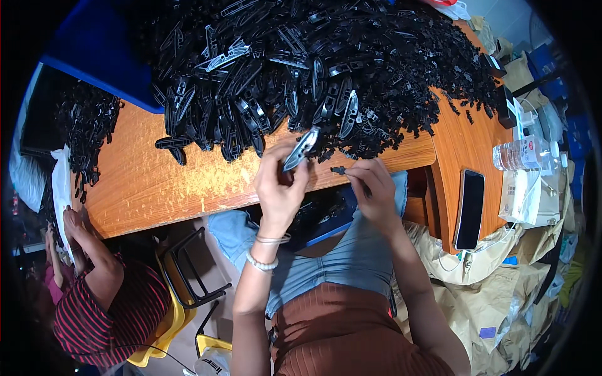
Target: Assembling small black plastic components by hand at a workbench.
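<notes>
The left hand (280, 182) was raised just above the near edge of the orange-brown wooden table (163, 182), its fingers closed around a long, flat black plastic part with a grey sheen (302, 148). The part stood tilted, its upper end pointing up and to the right from the fingertips, toward the heap beyond. A pale beaded bracelet (261, 263) and a thin bangle sat on that wrist.

Just to the right of this grip, the right hand (376, 188) pinched a small black plastic piece (339, 170) between thumb and forefinger. The piece pointed left toward the held part, close to it but not touching. The remaining fingers of the right hand were curled in.

Directly beyond both hands lay a large heap of black moulded plastic parts (313, 69), spread over most of the tabletop and reaching nearly to the fingertips. Below the hands, on the person's lap in pale blue jeans, rested a blue tray holding more black pieces (323, 213).

Well to the right of the right hand, a dark smartphone (469, 208) lay flat on the table's side wing, with a clear plastic water bottle (523, 153) beyond it. Far to the left of the grip, another person in a red and black striped top (106, 307) sat at the table's corner.
</notes>
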{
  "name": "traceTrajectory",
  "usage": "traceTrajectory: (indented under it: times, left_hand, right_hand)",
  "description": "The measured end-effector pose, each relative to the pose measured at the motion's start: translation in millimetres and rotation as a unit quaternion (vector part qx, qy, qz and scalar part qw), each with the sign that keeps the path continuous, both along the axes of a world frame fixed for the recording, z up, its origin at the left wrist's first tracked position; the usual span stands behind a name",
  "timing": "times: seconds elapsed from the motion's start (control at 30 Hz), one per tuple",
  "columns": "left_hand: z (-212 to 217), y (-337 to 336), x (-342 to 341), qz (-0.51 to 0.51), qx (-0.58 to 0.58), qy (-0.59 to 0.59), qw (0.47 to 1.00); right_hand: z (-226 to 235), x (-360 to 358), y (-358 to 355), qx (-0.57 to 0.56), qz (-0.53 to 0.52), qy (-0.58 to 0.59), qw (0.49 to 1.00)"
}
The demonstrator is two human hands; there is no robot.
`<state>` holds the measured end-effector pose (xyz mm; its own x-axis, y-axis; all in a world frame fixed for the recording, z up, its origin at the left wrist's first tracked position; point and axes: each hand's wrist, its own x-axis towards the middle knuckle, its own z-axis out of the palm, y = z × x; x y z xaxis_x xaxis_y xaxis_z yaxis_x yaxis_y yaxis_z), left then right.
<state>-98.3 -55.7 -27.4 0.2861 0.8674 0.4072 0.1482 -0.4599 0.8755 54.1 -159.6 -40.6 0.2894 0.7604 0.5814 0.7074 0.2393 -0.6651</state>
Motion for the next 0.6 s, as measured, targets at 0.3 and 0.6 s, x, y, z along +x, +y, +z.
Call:
traceTrajectory:
  times: [0.3,0.6]
  left_hand:
    - [23.5,-27.4,-36.4,-0.178,-0.328,-0.101,0.922]
    - [35.1,-39.3,-38.2,-0.174,-0.367,-0.077,0.911]
  right_hand:
    - [31.9,-20.8,-5.6,0.006,0.042,0.135,0.99]
    - [39.8,-27.0,-3.3,0.001,0.104,0.008,0.995]
